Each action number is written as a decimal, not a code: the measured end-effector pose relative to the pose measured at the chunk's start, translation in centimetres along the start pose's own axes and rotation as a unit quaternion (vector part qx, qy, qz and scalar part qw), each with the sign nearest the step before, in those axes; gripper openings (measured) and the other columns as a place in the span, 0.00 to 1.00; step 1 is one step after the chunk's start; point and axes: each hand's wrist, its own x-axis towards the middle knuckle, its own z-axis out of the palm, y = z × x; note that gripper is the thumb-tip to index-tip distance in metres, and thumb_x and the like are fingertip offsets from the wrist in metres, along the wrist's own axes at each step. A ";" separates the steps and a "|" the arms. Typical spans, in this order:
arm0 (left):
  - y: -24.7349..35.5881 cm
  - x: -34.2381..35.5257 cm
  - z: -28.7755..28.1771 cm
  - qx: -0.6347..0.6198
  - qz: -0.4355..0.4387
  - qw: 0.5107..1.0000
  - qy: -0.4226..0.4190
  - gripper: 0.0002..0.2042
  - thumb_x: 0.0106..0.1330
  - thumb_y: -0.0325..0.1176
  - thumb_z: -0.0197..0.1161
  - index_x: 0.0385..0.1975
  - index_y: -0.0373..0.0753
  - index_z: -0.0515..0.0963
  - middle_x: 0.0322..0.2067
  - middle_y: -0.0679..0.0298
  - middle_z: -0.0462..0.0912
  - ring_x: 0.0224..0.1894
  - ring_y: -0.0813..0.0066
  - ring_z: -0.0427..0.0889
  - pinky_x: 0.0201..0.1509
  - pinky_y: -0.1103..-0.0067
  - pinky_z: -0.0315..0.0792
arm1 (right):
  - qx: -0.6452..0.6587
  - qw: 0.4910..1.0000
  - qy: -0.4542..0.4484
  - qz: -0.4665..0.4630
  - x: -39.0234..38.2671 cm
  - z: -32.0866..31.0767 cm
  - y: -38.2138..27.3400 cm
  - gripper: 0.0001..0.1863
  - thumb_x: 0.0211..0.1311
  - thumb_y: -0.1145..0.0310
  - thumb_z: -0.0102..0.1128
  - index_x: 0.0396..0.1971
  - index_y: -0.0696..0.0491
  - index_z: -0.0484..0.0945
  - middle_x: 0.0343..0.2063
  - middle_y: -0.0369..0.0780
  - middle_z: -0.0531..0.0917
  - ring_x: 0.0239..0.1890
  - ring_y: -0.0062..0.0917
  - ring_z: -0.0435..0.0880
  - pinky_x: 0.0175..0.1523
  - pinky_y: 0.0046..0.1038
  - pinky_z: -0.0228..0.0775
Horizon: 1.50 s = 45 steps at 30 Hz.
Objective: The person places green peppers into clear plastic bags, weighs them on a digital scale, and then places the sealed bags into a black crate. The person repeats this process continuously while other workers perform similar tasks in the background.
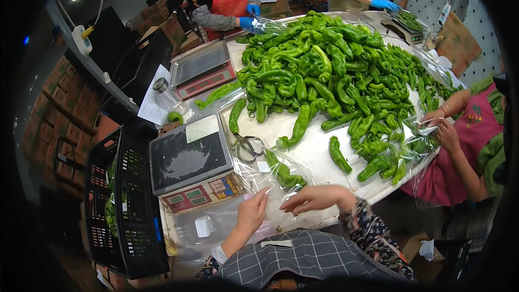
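Observation:
A clear plastic bag (265,179) with green peppers (287,174) inside lies at the near edge of the white table, just ahead of my hands. My left hand (252,215) is closed, thumb and fingers pinched at the near edge of the bag. Beside it my right hand (314,199) reaches in from the right, palm down and fingers stretched toward the left hand; I see nothing gripped in it. Black-handled scissors (248,148) lie beyond the bag. A big heap of green peppers (324,70) covers the middle of the table.
A digital scale (189,154) stands at my left, with another scale (203,70) behind it. Black crates (135,200) sit further left. At the right a co-worker's hands (440,124) hold a bag of peppers. Two gloved co-workers stand across the table, near a third scale (403,30).

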 end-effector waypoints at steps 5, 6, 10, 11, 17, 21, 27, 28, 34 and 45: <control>0.1 -0.5 -0.8 0.011 0.024 1.000 -0.005 0.12 0.61 0.33 0.52 0.44 0.45 0.74 0.23 0.51 0.77 0.24 0.55 0.77 0.25 0.71 0.69 | -0.136 0.917 0.368 0.073 3.0 -8.9 4.6 0.22 0.57 0.62 0.50 0.50 0.57 0.69 0.37 0.47 0.79 0.39 0.36 0.78 0.45 0.31 0.68; 0.0 -0.7 -0.9 0.009 0.026 1.000 -0.001 0.12 0.61 0.33 0.52 0.44 0.45 0.74 0.24 0.51 0.77 0.25 0.55 0.77 0.26 0.71 0.69 | -0.153 0.881 0.417 0.161 3.6 -9.3 5.6 0.25 0.56 0.59 0.51 0.51 0.58 0.67 0.37 0.48 0.79 0.39 0.37 0.78 0.45 0.32 0.68; -0.7 -1.5 -1.6 0.013 0.033 0.999 0.015 0.12 0.61 0.32 0.52 0.44 0.46 0.74 0.25 0.52 0.78 0.26 0.55 0.77 0.26 0.70 0.69 | -0.126 0.731 0.589 0.320 6.9 -9.0 9.1 0.39 0.48 0.49 0.56 0.54 0.61 0.59 0.35 0.53 0.78 0.39 0.42 0.78 0.44 0.35 0.68; -0.8 -1.5 -1.7 0.014 0.035 0.999 0.015 0.12 0.61 0.32 0.52 0.44 0.46 0.74 0.25 0.52 0.78 0.26 0.55 0.77 0.26 0.70 0.69 | -0.096 0.702 0.631 0.316 7.6 -8.6 10.5 0.42 0.45 0.46 0.57 0.54 0.61 0.58 0.35 0.53 0.78 0.39 0.43 0.78 0.43 0.35 0.68; -0.6 -1.0 -0.8 0.011 0.042 0.999 0.014 0.12 0.61 0.32 0.53 0.44 0.45 0.74 0.24 0.52 0.77 0.24 0.55 0.77 0.25 0.71 0.69 | 0.170 0.742 0.636 0.127 10.2 -9.6 18.0 0.11 0.47 0.71 0.61 0.31 0.61 0.76 0.24 0.37 0.78 0.25 0.20 0.74 0.32 0.21 0.66; -1.0 -1.6 -0.7 -0.009 0.064 0.997 0.029 0.13 0.60 0.34 0.55 0.45 0.46 0.74 0.20 0.53 0.76 0.21 0.57 0.76 0.23 0.72 0.68 | 0.168 0.723 0.670 0.009 8.8 -8.3 13.3 0.13 0.49 0.70 0.59 0.36 0.57 0.72 0.26 0.35 0.75 0.28 0.17 0.72 0.33 0.19 0.64; 0.5 -0.7 -1.0 -0.032 0.015 0.999 -0.031 0.14 0.60 0.37 0.57 0.45 0.43 0.74 0.16 0.54 0.73 0.17 0.68 0.74 0.23 0.78 0.66 | 0.307 0.655 0.682 -0.109 -0.5 -9.5 4.4 0.10 0.59 0.64 0.50 0.38 0.50 0.66 0.31 0.35 0.74 0.25 0.20 0.73 0.29 0.21 0.68; 0.3 -0.6 -0.7 -0.062 0.006 0.998 -0.013 0.14 0.60 0.37 0.56 0.45 0.42 0.74 0.16 0.54 0.73 0.17 0.70 0.74 0.23 0.78 0.66 | 0.362 0.690 0.609 -0.151 -2.5 -9.0 3.5 0.10 0.58 0.64 0.49 0.38 0.50 0.66 0.28 0.35 0.74 0.23 0.20 0.74 0.27 0.21 0.69; 1.0 1.5 0.1 -0.173 -0.015 0.985 0.024 0.15 0.62 0.37 0.54 0.46 0.39 0.73 0.16 0.53 0.73 0.18 0.75 0.73 0.24 0.79 0.66 | 0.350 0.907 0.219 0.084 -5.6 1.5 3.2 0.12 0.54 0.64 0.55 0.36 0.53 0.72 0.23 0.34 0.74 0.21 0.15 0.71 0.22 0.15 0.65; 2.1 0.7 0.4 -0.001 0.080 0.996 -0.034 0.15 0.60 0.33 0.55 0.48 0.44 0.73 0.21 0.49 0.76 0.23 0.56 0.78 0.25 0.72 0.69 | 0.134 0.861 0.491 -0.007 5.1 6.4 5.1 0.21 0.58 0.64 0.51 0.51 0.52 0.64 0.42 0.44 0.71 0.42 0.27 0.72 0.48 0.24 0.62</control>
